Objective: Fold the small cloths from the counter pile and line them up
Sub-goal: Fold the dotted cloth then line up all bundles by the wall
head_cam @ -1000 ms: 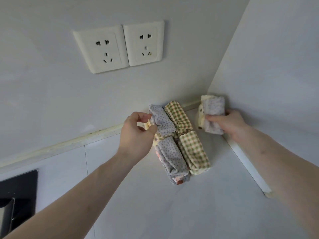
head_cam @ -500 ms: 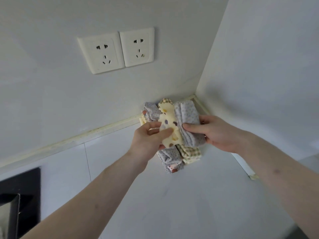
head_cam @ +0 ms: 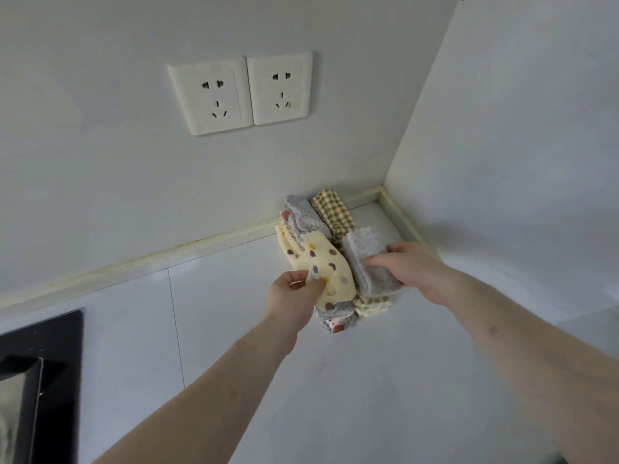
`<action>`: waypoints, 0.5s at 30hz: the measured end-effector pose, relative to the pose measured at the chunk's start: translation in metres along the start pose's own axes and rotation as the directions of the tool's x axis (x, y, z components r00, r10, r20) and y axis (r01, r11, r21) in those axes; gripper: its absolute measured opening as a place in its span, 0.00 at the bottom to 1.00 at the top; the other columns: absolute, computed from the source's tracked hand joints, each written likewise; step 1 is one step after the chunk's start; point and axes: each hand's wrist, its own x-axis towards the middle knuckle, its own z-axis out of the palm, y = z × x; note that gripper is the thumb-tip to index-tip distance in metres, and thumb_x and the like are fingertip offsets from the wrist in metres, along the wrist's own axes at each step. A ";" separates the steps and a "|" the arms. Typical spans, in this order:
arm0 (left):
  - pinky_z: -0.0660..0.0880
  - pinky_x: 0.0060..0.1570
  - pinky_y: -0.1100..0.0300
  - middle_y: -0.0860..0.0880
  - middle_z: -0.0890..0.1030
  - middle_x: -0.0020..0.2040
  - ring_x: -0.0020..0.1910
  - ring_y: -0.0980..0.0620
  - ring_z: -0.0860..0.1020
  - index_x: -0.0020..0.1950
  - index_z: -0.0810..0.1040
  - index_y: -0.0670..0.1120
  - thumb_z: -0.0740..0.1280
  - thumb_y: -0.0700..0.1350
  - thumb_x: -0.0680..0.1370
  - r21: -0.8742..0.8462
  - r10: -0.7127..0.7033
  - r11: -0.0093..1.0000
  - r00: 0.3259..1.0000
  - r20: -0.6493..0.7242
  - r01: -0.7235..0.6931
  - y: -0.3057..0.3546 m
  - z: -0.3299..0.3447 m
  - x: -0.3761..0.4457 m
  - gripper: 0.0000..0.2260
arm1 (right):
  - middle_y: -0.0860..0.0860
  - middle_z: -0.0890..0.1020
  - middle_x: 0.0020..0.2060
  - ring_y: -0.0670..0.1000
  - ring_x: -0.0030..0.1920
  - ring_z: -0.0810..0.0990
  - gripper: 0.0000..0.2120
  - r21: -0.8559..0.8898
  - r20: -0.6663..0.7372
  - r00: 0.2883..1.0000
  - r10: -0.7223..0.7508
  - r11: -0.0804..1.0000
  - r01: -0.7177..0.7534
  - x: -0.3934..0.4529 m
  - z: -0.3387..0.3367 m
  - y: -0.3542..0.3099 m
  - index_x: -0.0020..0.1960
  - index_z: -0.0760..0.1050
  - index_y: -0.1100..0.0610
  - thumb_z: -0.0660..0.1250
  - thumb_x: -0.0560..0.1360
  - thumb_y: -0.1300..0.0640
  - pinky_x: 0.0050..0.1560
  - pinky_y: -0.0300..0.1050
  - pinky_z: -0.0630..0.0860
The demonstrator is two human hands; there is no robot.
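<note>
**Yellow spotted cloth comes up off the row**

Yellow fabric with purple and tan dots is now pinched at its lower edge between thumb and fingers of your left hand, right of frame centre, where a second ago that hand was only picking at the end of the grey cloth. Your right hand has swung in from the far corner and now curls its fingers round a folded grey dotted cloth, holding it just beside the yellow one, over the row. Beneath both, the folded row of grey and green-check cloths sits on the white counter against the wall, under the twin sockets. My read: you're regrouping pieces, so the lining-up isn't finished; both held cloths need slots.
</note>
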 end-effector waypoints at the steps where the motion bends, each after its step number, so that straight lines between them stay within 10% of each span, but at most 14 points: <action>1: 0.73 0.39 0.61 0.50 0.85 0.53 0.45 0.55 0.81 0.56 0.79 0.49 0.75 0.48 0.77 0.017 -0.002 1.000 1.000 -0.006 0.003 -0.001 0.001 0.000 0.10 | 0.47 0.86 0.47 0.47 0.45 0.85 0.14 -0.032 -0.008 1.000 -0.010 0.999 0.009 -0.001 0.004 -0.002 0.54 0.82 0.52 0.77 0.72 0.49 0.39 0.40 0.79; 6: 0.70 0.37 0.59 0.52 0.79 0.54 0.45 0.55 0.77 0.60 0.73 0.50 0.72 0.50 0.78 0.080 0.056 0.996 0.995 -0.084 -0.049 0.004 0.003 -0.004 0.14 | 0.48 0.84 0.52 0.51 0.50 0.84 0.22 -0.269 -0.126 0.981 -0.149 0.957 0.111 -0.001 0.019 0.000 0.62 0.79 0.51 0.77 0.70 0.45 0.52 0.48 0.82; 12: 0.73 0.41 0.58 0.54 0.74 0.58 0.48 0.56 0.78 0.61 0.70 0.51 0.72 0.53 0.75 0.172 0.274 0.954 0.945 -0.178 -0.244 0.012 0.005 -0.014 0.19 | 0.47 0.85 0.49 0.48 0.45 0.85 0.25 -0.174 -0.093 0.978 -0.189 0.970 0.171 -0.006 0.025 0.001 0.65 0.74 0.49 0.77 0.72 0.46 0.37 0.41 0.80; 15: 0.79 0.51 0.50 0.56 0.70 0.58 0.51 0.52 0.78 0.60 0.67 0.53 0.76 0.57 0.71 0.308 0.371 0.898 0.917 -0.145 -0.315 0.012 0.014 -0.013 0.25 | 0.47 0.84 0.51 0.49 0.48 0.83 0.30 -0.284 -0.138 0.964 -0.229 0.941 0.183 -0.004 0.031 0.009 0.67 0.74 0.51 0.79 0.69 0.45 0.49 0.51 0.83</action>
